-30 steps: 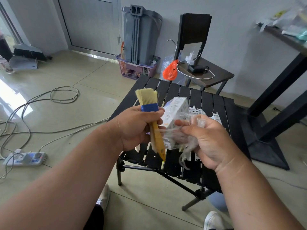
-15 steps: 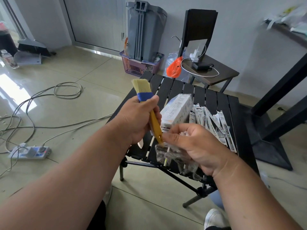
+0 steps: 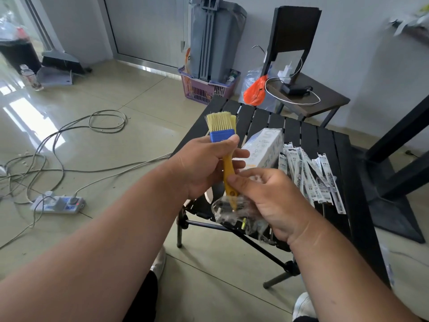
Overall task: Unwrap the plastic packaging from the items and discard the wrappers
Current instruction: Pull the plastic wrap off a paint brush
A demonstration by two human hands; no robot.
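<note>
left hand (image 3: 204, 166) grips the paint brush (image 3: 226, 159) by its yellow handle, just below the blue ferrule, bristles pointing up and away. right hand (image 3: 267, 201) holds a crumpled clear plastic wrapper (image 3: 234, 212), fingers curled round it, thumb tip touching the lower handle. wrapper bunches around the handle's bottom end; upper brush is bare. both hands are above the near edge of the black slatted folding table (image 3: 325, 140). on the table: a white carton box (image 3: 264, 147) lying on its side, and beside it, to the right, a fanned pile of wrapped pen refills (image 3: 311, 175). on the floor: power strip (image 3: 58, 203) with cables, purple basket (image 3: 204, 88) by the wall.
</note>
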